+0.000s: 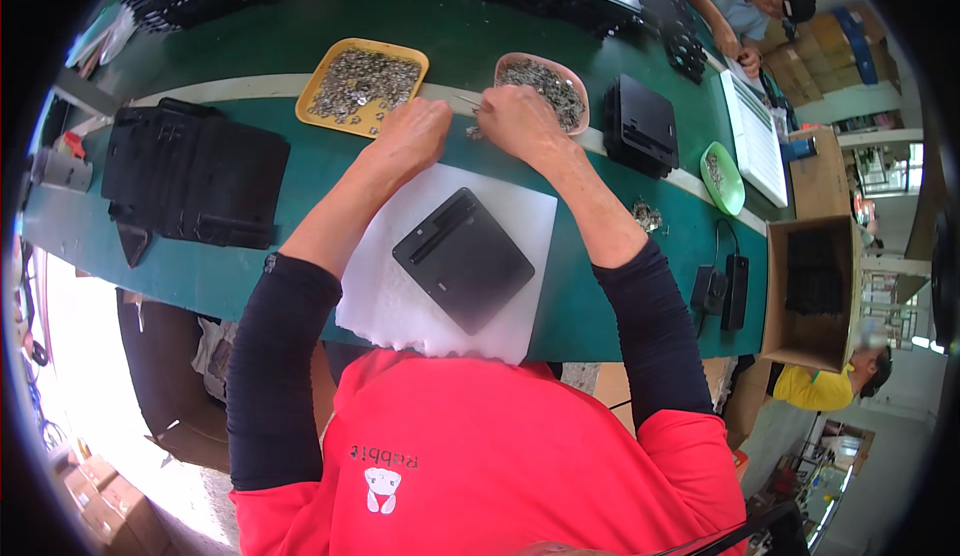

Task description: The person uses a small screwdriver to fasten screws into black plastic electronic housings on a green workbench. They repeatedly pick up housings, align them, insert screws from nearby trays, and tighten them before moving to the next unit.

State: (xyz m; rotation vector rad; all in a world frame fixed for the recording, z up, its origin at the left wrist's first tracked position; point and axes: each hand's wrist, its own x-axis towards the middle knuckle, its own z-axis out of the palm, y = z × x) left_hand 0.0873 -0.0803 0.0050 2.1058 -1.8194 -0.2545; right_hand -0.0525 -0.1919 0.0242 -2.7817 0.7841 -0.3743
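While the left hand [418,128] curls, the right hand [518,119] pinches metal [467,101].

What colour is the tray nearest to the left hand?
The tray is yellow; the head view shows it.

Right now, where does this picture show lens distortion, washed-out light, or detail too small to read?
Head view: the near edge of the green table bows, and the picture's corners are black; head view, left: white glare beside the open cardboard box; head view, upper middle: single metal pieces in the yellow tray are hard to make out.
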